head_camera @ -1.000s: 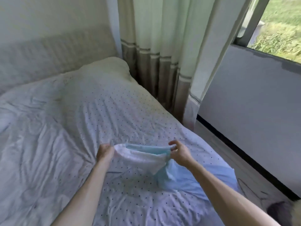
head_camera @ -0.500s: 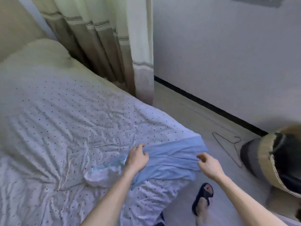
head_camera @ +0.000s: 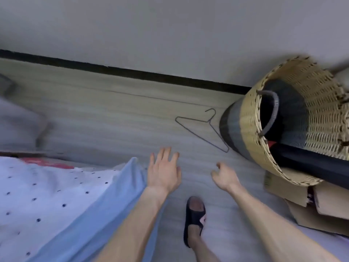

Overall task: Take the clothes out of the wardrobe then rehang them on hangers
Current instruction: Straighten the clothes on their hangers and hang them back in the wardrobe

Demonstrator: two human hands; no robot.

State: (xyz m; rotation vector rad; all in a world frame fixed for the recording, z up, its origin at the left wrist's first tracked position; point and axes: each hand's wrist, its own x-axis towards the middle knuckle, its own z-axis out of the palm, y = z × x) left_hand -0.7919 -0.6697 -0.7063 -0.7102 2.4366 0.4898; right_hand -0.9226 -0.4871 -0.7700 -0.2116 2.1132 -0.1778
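Observation:
A thin dark wire hanger lies flat on the pale wood floor, close to a woven basket. My left hand hovers over the floor with fingers spread, holding nothing, a short way below the hanger. My right hand is beside it, fingers loosely curled and empty, just below the hanger's lower end. A light blue garment lies over the bed's corner at the lower left, under my left forearm.
The bed's dotted white sheet fills the lower left. A tall woven basket holding dark items stands at the right, above brown cardboard boxes. A foot in a black sandal stands on the floor. A grey wall with black skirting runs behind.
Both hands have let go of the blue garment and left the bed. The view has swung right and down to the floor, and the hands now reach out near the hanger.

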